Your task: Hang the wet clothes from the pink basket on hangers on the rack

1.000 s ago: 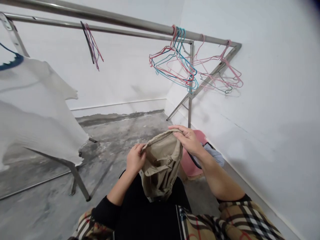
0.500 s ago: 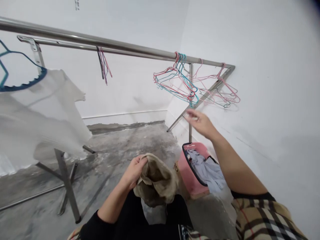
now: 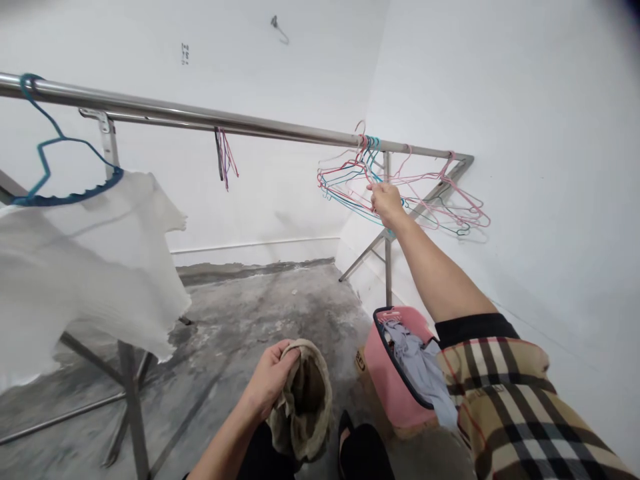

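Observation:
My left hand [image 3: 271, 378] is low in the middle of the view, closed on a bunched khaki garment [image 3: 304, 400] that hangs down from it. My right hand [image 3: 386, 203] is stretched up to the metal rail [image 3: 200, 121], its fingers closed on one of the wire hangers [image 3: 350, 187] in a pink, red and blue cluster near the rail's right end. More pink hangers [image 3: 450, 203] hang just beyond it against the wall.
A white pleated top [image 3: 85, 260] hangs on a blue hanger [image 3: 55, 167] at the left. A pink laundry basket [image 3: 395, 387] with blue-grey clothes stands on the concrete floor [image 3: 240, 313] by the right wall. The rack's legs [image 3: 133, 393] cross the lower left.
My right hand let go of the khaki garment and rose to the hanger cluster, closing on a hanger. The left hand dropped lower with the garment bunched in it. The view tilted up.

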